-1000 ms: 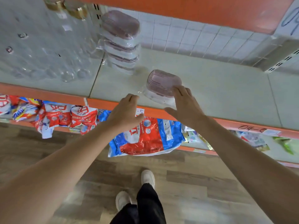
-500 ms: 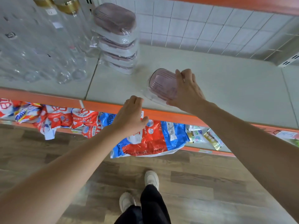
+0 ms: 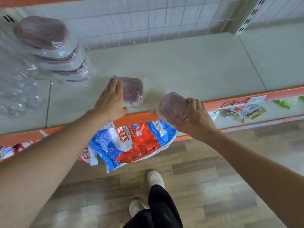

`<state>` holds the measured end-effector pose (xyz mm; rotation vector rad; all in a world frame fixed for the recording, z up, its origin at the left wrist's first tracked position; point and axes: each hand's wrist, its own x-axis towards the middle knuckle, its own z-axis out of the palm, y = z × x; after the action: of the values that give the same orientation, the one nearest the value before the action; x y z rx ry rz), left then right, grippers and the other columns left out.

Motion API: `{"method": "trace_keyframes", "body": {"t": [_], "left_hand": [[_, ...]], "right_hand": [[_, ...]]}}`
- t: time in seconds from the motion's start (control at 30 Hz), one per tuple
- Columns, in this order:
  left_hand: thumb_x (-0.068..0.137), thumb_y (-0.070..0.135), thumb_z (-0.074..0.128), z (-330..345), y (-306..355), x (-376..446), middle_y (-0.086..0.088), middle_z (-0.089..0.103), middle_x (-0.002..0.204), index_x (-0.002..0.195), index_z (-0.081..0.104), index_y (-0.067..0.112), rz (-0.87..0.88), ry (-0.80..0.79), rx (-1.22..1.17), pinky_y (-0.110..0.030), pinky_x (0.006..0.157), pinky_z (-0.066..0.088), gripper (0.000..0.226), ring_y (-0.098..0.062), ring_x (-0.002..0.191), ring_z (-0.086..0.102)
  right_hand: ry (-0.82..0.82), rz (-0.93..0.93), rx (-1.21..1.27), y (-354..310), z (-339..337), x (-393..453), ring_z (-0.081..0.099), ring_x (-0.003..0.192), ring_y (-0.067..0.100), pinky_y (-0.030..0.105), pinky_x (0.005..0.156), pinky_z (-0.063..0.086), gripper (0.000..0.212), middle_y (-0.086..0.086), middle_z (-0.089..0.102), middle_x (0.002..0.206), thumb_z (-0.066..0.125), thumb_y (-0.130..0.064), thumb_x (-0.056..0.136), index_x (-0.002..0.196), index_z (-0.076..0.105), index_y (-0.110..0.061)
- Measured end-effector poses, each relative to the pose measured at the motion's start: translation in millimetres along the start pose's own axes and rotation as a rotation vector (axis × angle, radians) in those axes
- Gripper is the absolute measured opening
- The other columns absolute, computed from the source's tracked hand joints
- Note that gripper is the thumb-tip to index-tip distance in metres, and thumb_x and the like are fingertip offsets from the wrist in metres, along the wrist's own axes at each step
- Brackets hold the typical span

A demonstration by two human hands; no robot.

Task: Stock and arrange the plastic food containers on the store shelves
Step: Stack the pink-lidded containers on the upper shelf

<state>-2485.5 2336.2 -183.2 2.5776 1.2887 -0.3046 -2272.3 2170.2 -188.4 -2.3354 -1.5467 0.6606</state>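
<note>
Head view: ribbed, rounded plastic containers (image 3: 172, 107)

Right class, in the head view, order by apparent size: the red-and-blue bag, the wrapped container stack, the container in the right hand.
1. Red-and-blue plastic bag
2. Wrapped stack of pink-lidded containers
3. Pink-lidded plastic container gripped by the right hand; nearness to the camera flatters it.

We see container stack (image 3: 54, 51) back-left on shelf (image 3: 189, 68) | lone container (image 3: 132, 90) right of it, nearer the edge | bag (image 3: 131, 143) below.
</note>
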Motion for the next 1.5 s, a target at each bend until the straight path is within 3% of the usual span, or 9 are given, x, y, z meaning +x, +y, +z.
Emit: {"method": "trace_keyframes", "body": {"t": [0.13,0.3,0.43,0.57,0.77,1.0,1.3,1.37,1.5], "left_hand": [[0.081,0.026,0.069,0.5,-3.5,15.2,-0.026,-0.008,0.155,0.147,-0.002,-0.008,-0.034,-0.074,0.045,-0.036,0.119,0.004,0.102,-0.034,0.145,-0.003],[0.057,0.043,0.086,-2.5,5.4,16.4,-0.022,0.033,0.134,0.144,0.024,-0.001,0.011,0.06,0.138,-0.04,0.107,0.024,0.116,-0.036,0.123,0.031],[0.045,0.046,0.088,-6.2,15.0,4.5,-0.021,0.04,0.113,0.12,0.047,0.003,0.004,0.177,0.138,-0.043,0.092,0.034,0.096,-0.034,0.106,0.037],[0.045,0.037,0.088,-5.3,18.2,-17.4,-0.023,0.041,0.117,0.116,0.046,-0.003,0.028,0.225,0.076,-0.045,0.094,0.035,0.092,-0.037,0.108,0.041],[0.053,0.053,0.081,-8.9,-4.0,-77.4,-0.015,0.046,0.116,0.117,0.041,0.001,0.026,0.114,0.093,-0.042,0.087,0.04,0.091,-0.032,0.107,0.045],[0.056,0.049,0.08,-41.6,-74.8,-183.3,-0.01,0.042,0.126,0.129,0.035,0.006,-0.194,0.108,-0.007,-0.042,0.09,0.043,0.096,-0.029,0.115,0.042],[0.057,0.052,0.08,-151.0,-170.2,-346.5,-0.007,0.031,0.125,0.135,0.033,0.009,-0.443,0.277,-0.16,-0.046,0.098,0.041,0.1,-0.027,0.119,0.041],[0.057,0.055,0.08,-174.7,-179.4,-363.3,-0.007,0.033,0.126,0.136,0.034,0.009,-0.453,0.32,-0.225,-0.043,0.099,0.04,0.102,-0.026,0.12,0.041],[0.063,0.052,0.08,-220.1,-191.9,-384.9,-0.003,0.038,0.132,0.14,0.032,0.014,-0.42,0.436,-0.333,-0.024,0.096,0.033,0.098,-0.018,0.122,0.04]], "right_hand": [[0.008,-0.035,-0.081,6.1,1.2,-3.6,0.035,0.124,0.028,0.034,0.097,0.035,0.084,0.011,0.039,0.131,0.074,-0.036,0.071,0.135,0.031,-0.003],[-0.043,-0.027,-0.116,4.5,0.7,-0.8,0.032,0.125,0.024,0.03,0.095,0.036,0.088,0.008,0.034,0.134,0.074,-0.031,0.072,0.139,0.023,-0.005],[-0.066,0.002,-0.102,0.9,-2.5,0.3,0.033,0.124,0.026,0.03,0.095,0.035,0.083,0.009,0.036,0.133,0.073,-0.028,0.072,0.136,0.026,-0.005],[-0.112,0.034,-0.091,-6.6,-5.9,-2.5,0.036,0.121,0.026,0.028,0.089,0.034,0.073,0.009,0.04,0.127,0.074,-0.029,0.069,0.126,0.034,-0.006],[-0.222,0.003,-0.094,-37.4,1.5,-31.4,0.038,0.118,0.025,0.026,0.085,0.031,0.075,0.008,0.041,0.125,0.075,-0.033,0.065,0.123,0.036,-0.006],[-0.386,-0.303,-0.246,-140.9,6.6,-55.9,0.039,0.12,0.027,0.031,0.1,0.03,0.084,0.012,0.043,0.127,0.076,-0.044,0.068,0.128,0.035,-0.001],[-0.351,-0.707,-0.266,-327.6,-36.1,-83.6,0.038,0.121,0.028,0.027,0.091,0.031,0.089,0.013,0.04,0.129,0.076,-0.043,0.066,0.135,0.034,-0.005],[-0.341,-0.8,-0.301,-357.2,-53.2,-85.1,0.04,0.118,0.027,0.028,0.09,0.034,0.09,0.012,0.042,0.125,0.067,-0.054,0.066,0.139,0.035,-0.014],[-0.362,-0.799,-0.22,-392.8,-103.3,-87.4,0.045,0.115,0.02,0.027,0.082,0.036,0.08,-0.001,0.046,0.12,0.077,-0.044,0.068,0.132,0.039,-0.013]]}}
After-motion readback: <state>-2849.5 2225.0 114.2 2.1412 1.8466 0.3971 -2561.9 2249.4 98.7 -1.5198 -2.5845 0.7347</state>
